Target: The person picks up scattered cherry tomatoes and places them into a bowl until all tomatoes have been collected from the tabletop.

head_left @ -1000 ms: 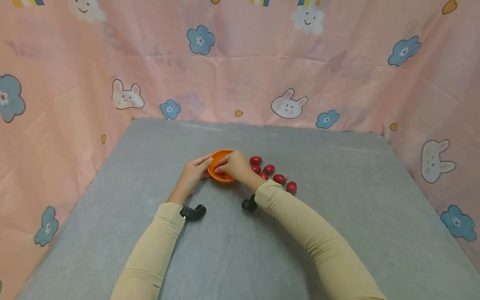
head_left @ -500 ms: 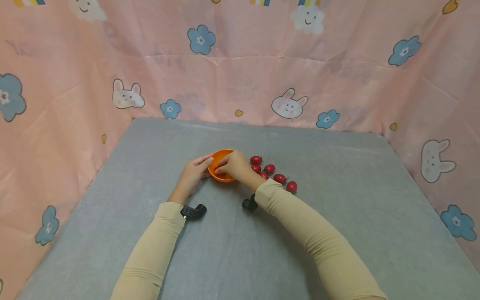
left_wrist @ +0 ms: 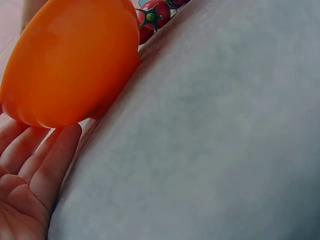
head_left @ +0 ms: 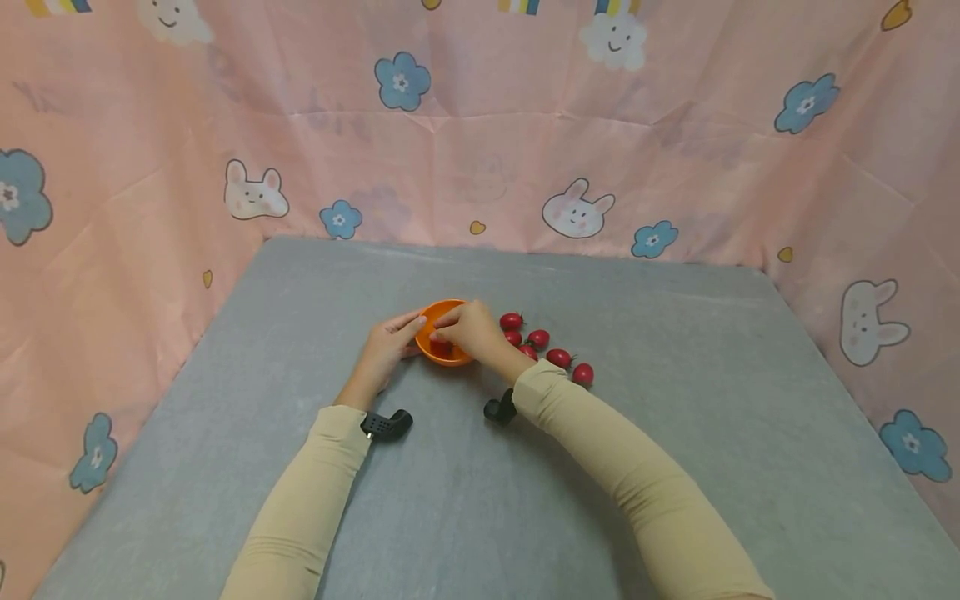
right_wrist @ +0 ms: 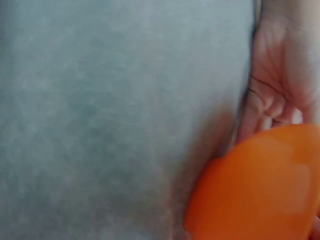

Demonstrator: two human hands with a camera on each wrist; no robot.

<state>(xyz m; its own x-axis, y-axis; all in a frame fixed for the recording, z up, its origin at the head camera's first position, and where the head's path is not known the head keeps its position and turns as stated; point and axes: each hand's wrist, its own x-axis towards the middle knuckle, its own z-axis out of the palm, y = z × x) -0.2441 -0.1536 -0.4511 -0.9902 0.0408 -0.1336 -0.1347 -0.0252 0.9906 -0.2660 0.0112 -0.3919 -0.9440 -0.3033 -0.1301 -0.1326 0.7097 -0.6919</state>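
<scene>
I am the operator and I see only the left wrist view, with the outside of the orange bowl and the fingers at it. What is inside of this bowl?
Observer: The head view shows something red, probably a tomato, inside the orange bowl, partly covered from above.

Operator: Thank you. And what covers it?

Observer: The right hand. Its fingertips are inside the rim; whether they grip anything, I cannot tell.

Operator: What lies beside the bowl? My picture cuts this off.

Observer: Six red tomatoes are visible on the grey table, on the person's right of the bowl.
</scene>
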